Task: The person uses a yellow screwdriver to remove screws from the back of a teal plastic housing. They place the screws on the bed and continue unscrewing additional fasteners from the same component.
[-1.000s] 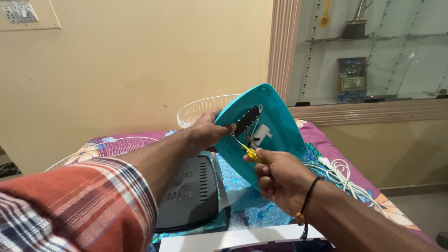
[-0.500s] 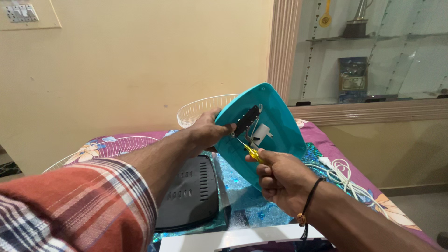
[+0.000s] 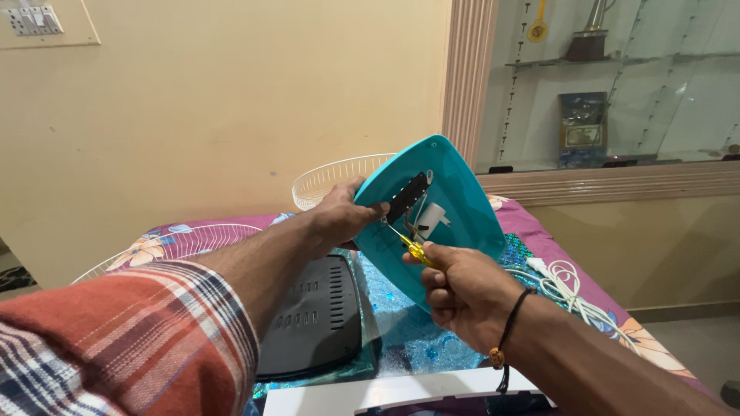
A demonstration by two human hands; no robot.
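While left hand (image 3: 339, 219) grips teal cover (image 3: 462, 208) edge, right hand (image 3: 462, 289) clasps yellow screwdriver (image 3: 412, 246), tip inside.

The teal cover (image 3: 462, 208) looks like smooth, slightly glossy plastic. The screwdriver (image 3: 410, 245) has a clear yellow plastic handle and thin metal shaft. The dark grey housing (image 3: 316, 316) is matt plastic; the bedsheet (image 3: 539, 231) is printed cloth.

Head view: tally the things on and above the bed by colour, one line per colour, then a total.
Teal: 1, the teal cover held by the left hand
Yellow: 1, the yellow-handled screwdriver in the right hand
Black: 1, the black vented panel
White: 3, two wire grilles and a coiled cable
Total: 6
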